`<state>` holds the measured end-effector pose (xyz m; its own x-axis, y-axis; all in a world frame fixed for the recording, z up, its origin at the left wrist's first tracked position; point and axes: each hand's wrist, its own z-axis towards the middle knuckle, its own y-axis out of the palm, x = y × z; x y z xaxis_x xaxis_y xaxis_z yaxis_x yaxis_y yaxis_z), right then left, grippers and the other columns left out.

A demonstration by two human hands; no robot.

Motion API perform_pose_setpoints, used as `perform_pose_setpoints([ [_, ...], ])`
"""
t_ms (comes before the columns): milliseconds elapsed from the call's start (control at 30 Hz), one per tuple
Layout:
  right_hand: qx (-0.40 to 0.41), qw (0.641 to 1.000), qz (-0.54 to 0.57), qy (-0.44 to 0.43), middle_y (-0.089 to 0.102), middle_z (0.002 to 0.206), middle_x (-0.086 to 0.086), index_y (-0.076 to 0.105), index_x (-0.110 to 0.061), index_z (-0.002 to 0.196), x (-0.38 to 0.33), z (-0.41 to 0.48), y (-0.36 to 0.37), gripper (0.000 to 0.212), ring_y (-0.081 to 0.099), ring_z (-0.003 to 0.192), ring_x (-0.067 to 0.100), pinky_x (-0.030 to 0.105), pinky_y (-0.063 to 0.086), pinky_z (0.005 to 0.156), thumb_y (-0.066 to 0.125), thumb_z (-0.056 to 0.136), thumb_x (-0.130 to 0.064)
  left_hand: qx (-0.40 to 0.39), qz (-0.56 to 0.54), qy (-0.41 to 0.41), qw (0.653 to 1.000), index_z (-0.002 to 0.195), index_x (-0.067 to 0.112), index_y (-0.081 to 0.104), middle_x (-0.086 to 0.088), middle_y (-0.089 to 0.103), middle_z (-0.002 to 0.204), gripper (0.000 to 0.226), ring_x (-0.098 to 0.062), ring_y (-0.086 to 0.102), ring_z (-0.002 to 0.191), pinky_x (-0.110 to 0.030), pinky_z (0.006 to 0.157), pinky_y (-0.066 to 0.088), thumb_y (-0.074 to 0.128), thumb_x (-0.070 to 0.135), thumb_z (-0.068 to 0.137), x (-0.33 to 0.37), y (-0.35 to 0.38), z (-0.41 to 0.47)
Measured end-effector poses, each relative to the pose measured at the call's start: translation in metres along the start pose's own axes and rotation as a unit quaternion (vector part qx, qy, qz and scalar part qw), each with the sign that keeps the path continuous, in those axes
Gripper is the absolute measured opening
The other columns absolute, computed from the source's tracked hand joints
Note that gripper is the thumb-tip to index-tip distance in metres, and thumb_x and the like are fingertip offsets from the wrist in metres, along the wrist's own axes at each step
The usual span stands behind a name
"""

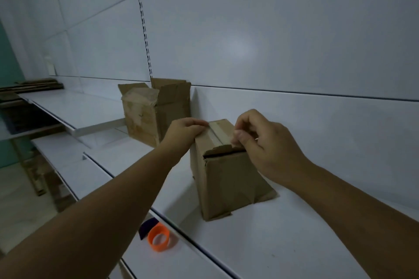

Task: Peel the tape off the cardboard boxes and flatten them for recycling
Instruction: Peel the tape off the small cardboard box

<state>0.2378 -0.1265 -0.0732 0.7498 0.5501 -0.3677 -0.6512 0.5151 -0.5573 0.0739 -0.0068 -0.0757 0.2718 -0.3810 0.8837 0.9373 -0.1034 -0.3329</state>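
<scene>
A small closed cardboard box (224,179) stands on a white shelf (283,233) in front of me. A strip of clear tape (216,135) runs along its top seam. My left hand (184,130) presses flat on the box's top left edge and steadies it. My right hand (260,142) pinches the near end of the tape at the box's front top edge, thumb and forefinger together. A second, larger box (156,110) stands farther back to the left, its top flaps open and torn tape on its side.
An orange tape ring (158,236) with a dark piece beside it lies on the shelf's front edge. Flattened cardboard (34,85) is stacked on the far left shelf. A white back panel (272,41) rises right behind the boxes.
</scene>
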Motion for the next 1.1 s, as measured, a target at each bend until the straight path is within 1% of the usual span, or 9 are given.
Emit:
perform_pose_setpoints([
  [100,-0.016,0.999,0.011,0.05,0.069,0.076,-0.006,0.048,-0.029,0.087,0.001,0.006,-0.008,0.008,0.067,0.071,0.014,0.043,0.055,0.07,0.053,0.091,-0.024,-0.046,0.115,0.128,0.984,0.086,0.026,0.073,0.013,0.063,0.102,0.017,-0.009,0.061,0.098,-0.029,0.088,0.051,0.064,0.012,0.082,0.021,-0.007,-0.016],
  [267,0.001,0.994,0.022,0.106,0.064,0.065,-0.008,0.054,-0.028,0.075,-0.003,0.007,-0.011,0.018,0.061,0.061,0.008,0.033,0.055,0.059,0.069,0.076,-0.036,-0.299,0.095,0.089,0.945,0.091,0.021,0.074,-0.004,0.072,0.096,0.03,-0.016,0.065,0.097,-0.027,0.09,0.048,0.069,0.045,0.074,0.056,-0.009,-0.039],
  [367,-0.034,0.985,0.068,0.155,0.065,0.062,0.0,0.062,-0.02,0.063,-0.011,0.012,-0.02,0.014,0.061,0.06,0.011,0.034,0.053,0.057,0.071,0.068,-0.03,-0.293,0.099,0.068,0.949,0.085,0.006,0.073,-0.018,0.07,0.093,0.037,-0.023,0.063,0.087,-0.031,0.085,0.048,0.071,0.04,0.072,0.061,-0.007,-0.038],
  [433,-0.114,0.965,0.164,0.173,0.071,0.076,0.01,0.068,-0.015,0.068,-0.014,0.015,-0.032,0.005,0.065,0.072,0.025,0.046,0.054,0.073,0.07,0.071,-0.018,-0.274,0.085,0.057,0.956,0.08,0.009,0.075,-0.012,0.072,0.085,0.015,-0.019,0.064,0.083,-0.029,0.082,0.05,0.068,0.022,0.079,0.058,-0.004,-0.038],
  [500,-0.123,0.967,0.182,0.13,0.071,0.095,0.004,0.069,-0.021,0.073,-0.016,0.013,-0.041,0.002,0.065,0.092,0.018,0.037,0.052,0.087,0.068,0.073,-0.02,-0.275,0.077,0.043,0.957,0.083,0.011,0.076,-0.008,0.073,0.089,0.012,-0.02,0.065,0.09,-0.028,0.086,0.048,0.065,0.017,0.082,0.054,-0.002,-0.036],
  [567,-0.058,0.997,0.045,0.024,0.062,0.112,-0.011,0.069,-0.03,0.083,-0.021,0.007,-0.041,0.011,0.056,0.107,0.003,0.018,0.044,0.093,0.063,0.075,-0.032,-0.286,0.075,0.025,0.955,0.084,0.014,0.076,-0.004,0.073,0.09,0.015,-0.016,0.065,0.093,-0.024,0.084,0.046,0.061,0.018,0.085,0.053,-0.003,-0.033],
  [700,-0.043,0.981,-0.147,-0.117,0.053,0.129,0.005,0.068,-0.019,0.107,-0.033,-0.017,-0.011,0.032,0.046,0.121,0.018,0.031,0.042,0.096,0.06,0.079,-0.033,-0.312,0.074,0.005,0.947,0.071,0.023,0.075,0.004,0.072,0.078,0.026,-0.011,0.065,0.087,-0.022,0.08,0.046,0.056,0.015,0.088,0.054,-0.006,-0.024],
  [800,-0.039,0.977,-0.195,-0.076,0.051,0.131,0.008,0.065,-0.017,0.104,-0.033,-0.036,0.011,0.03,0.043,0.124,0.021,0.039,0.041,0.097,0.062,0.08,-0.033,-0.36,0.079,0.014,0.93,0.071,0.025,0.075,0.006,0.074,0.08,0.022,-0.008,0.067,0.084,-0.018,0.078,0.047,0.06,0.017,0.085,0.059,-0.008,-0.017],
  [1100,0.047,0.979,-0.191,0.054,0.057,0.127,-0.003,0.054,-0.023,0.094,-0.045,-0.046,0.034,0.031,0.051,0.117,0.006,0.026,0.047,0.092,0.061,0.077,-0.048,-0.335,0.039,0.047,0.94,0.076,0.008,0.076,-0.011,0.074,0.085,0.01,-0.024,0.067,0.085,-0.03,0.075,0.055,0.068,0.013,0.079,0.043,-0.012,0.021],
])
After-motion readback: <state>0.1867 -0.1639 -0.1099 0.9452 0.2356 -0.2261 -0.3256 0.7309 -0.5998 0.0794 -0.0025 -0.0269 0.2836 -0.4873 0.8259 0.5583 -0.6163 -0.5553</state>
